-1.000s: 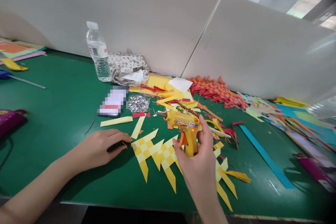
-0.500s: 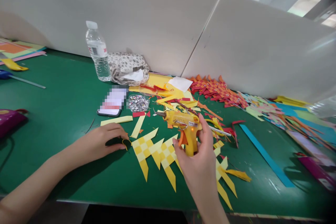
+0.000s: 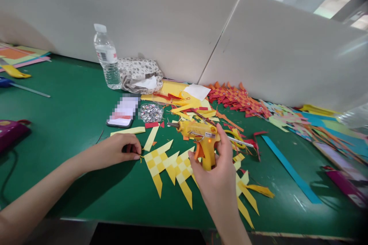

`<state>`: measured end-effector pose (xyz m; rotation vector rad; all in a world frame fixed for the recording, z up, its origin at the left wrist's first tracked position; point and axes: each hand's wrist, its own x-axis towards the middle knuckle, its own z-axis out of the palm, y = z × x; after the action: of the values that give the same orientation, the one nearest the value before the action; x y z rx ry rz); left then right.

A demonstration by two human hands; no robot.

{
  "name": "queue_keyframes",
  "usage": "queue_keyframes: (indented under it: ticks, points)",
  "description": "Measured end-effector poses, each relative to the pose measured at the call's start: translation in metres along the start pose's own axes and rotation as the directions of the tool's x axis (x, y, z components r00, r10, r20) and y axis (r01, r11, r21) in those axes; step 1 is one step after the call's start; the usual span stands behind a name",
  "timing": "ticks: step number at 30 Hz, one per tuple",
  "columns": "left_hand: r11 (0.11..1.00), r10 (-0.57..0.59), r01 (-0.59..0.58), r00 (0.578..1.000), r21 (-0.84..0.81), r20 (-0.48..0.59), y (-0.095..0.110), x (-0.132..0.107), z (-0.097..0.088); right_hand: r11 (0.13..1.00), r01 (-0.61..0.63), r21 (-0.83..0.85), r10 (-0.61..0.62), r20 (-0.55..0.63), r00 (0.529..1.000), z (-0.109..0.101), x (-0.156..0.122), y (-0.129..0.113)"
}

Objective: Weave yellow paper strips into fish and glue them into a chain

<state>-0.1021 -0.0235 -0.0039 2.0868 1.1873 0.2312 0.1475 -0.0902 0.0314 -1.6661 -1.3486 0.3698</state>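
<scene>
In my right hand (image 3: 220, 168) is a yellow hot glue gun (image 3: 198, 129) with an orange trigger, its nozzle pointing left above the table. My left hand (image 3: 123, 148) is closed in a pinch on a thin yellow cord (image 3: 141, 158) at the left tip of a woven paper fish (image 3: 156, 160). This fish is checkered in two yellows and lies flat. Another yellow woven fish (image 3: 184, 166) overlaps it on the right, partly behind my right hand. Farther right, a yellow tassel (image 3: 260, 190) sticks out from more woven paper (image 3: 244, 187).
Behind my hands lie a phone (image 3: 124, 110), a container of googly eyes (image 3: 151, 112), paper scraps and scissors (image 3: 237, 138). A water bottle (image 3: 107, 61) stands by the partition. Red-orange woven fish (image 3: 235, 97) are piled at the back right. A blue strip (image 3: 291, 170) lies at right.
The fingers of my left hand have drawn closer together on the cord, and its loop has become smaller beside the fish's tip. The glue gun has shifted slightly left.
</scene>
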Motion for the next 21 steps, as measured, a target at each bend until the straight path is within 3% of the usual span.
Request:
queue_keyframes:
  ticks: [6, 14, 21]
  points:
    - [0.998, -0.061, 0.061, 0.998, 0.000, 0.018, 0.0021, 0.0008, -0.0026, 1.000, 0.010, 0.003, -0.010, 0.005, 1.000, -0.0011, -0.0001, 0.0009]
    - [0.999, 0.035, -0.035, 0.999, 0.011, 0.012, 0.0077, -0.0031, -0.0076, 0.999, 0.039, 0.021, -0.040, 0.014, 0.999, -0.0019, -0.0010, 0.0001]
    - [1.000, 0.011, -0.009, 0.999, -0.023, 0.049, 0.0093, 0.0017, -0.0095, 0.997, 0.057, 0.054, -0.058, 0.019, 0.998, -0.0030, -0.0001, 0.0004]
